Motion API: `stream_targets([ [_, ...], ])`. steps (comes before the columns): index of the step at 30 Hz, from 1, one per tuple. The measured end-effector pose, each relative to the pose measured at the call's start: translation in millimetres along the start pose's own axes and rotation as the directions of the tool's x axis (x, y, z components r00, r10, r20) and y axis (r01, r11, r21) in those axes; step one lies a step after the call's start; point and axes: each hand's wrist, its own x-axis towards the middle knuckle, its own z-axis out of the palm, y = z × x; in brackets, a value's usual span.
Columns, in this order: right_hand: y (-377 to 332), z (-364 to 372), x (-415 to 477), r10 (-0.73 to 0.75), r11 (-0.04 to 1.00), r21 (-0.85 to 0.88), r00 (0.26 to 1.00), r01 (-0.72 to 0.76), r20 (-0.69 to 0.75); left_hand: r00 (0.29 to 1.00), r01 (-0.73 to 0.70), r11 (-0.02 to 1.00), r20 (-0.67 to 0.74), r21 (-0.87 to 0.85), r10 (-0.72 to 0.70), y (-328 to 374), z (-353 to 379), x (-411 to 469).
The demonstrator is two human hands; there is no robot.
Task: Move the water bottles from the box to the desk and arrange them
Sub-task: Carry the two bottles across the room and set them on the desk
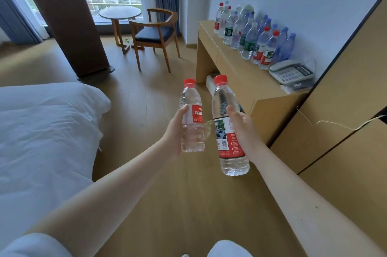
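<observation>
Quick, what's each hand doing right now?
Left hand: closed around the small bottle.
Right hand: closed around the big bottle.

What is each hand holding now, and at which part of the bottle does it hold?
The left hand holds the smaller bottle around its labelled middle. The right hand holds the taller bottle around its middle, at the label's top.

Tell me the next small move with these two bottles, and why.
Probably step toward the desk and set both down beside the bottle row. The left hand grips the smaller red-capped bottle and the right hand the taller red-capped bottle, both upright in mid-air short of the desk, which has bare top near its front edge.
</observation>
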Motion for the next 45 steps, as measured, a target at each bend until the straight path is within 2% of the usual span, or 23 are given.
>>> stream_targets([
  [4, -6.9, 3.2, 48.6, 0.000, 1.000, 0.012, 1.000, 0.000, 0.010, 0.998, -0.007, 1.000, -0.060, 0.023, 0.009, 25.4, -2.0, 37.1],
  [9, -14.5, 8.1, 131.6, -0.008, 0.999, 0.032, 1.000, 0.007, 0.018, 0.994, -0.057, 0.996, -0.093, -0.062, 0.051, 58.1, -2.2, 92.2],
  [16, -24.2, 3.9, 278.4, -0.005, 0.999, 0.046, 0.999, 0.003, 0.048, 0.969, -0.046, 0.998, -0.239, 0.051, 0.057, 127.7, 6.2, 209.4],
  [22, -48.5, -30.8, 393.0, -0.012, 0.995, 0.100, 0.998, 0.006, 0.060, 0.965, -0.044, 0.997, -0.254, 0.070, 0.061, 188.4, 40.5, 312.6],
  [28, -56.8, -67.6, 461.1, -0.028, 0.996, 0.080, 0.999, 0.031, -0.045, 0.962, -0.098, 0.983, -0.238, 0.156, 0.134, 216.5, 69.0, 393.6],
  [33, -58.3, -102.1, 501.8, -0.039, 0.995, 0.081, 0.982, 0.055, -0.187, 0.973, -0.153, 0.962, -0.137, 0.226, 0.187, 239.5, 101.3, 455.2],
  [37, -55.8, -130.3, 531.1, -0.034, 0.994, 0.090, 0.938, 0.069, -0.345, 0.978, -0.196, 0.927, -0.005, 0.319, 0.209, 258.0, 135.3, 505.7],
  [40, -50.3, -153.4, 554.9, -0.021, 0.998, 0.049, 0.887, 0.049, -0.461, 0.962, -0.272, 0.864, 0.118, 0.424, 0.245, 269.4, 160.3, 549.0],
  [45, -41.2, -181.0, 593.5, -0.012, 1.000, 0.003, 0.781, 0.017, -0.624, 0.928, -0.364, 0.716, 0.299, 0.596, 0.223, 283.0, 201.4, 621.1],
])
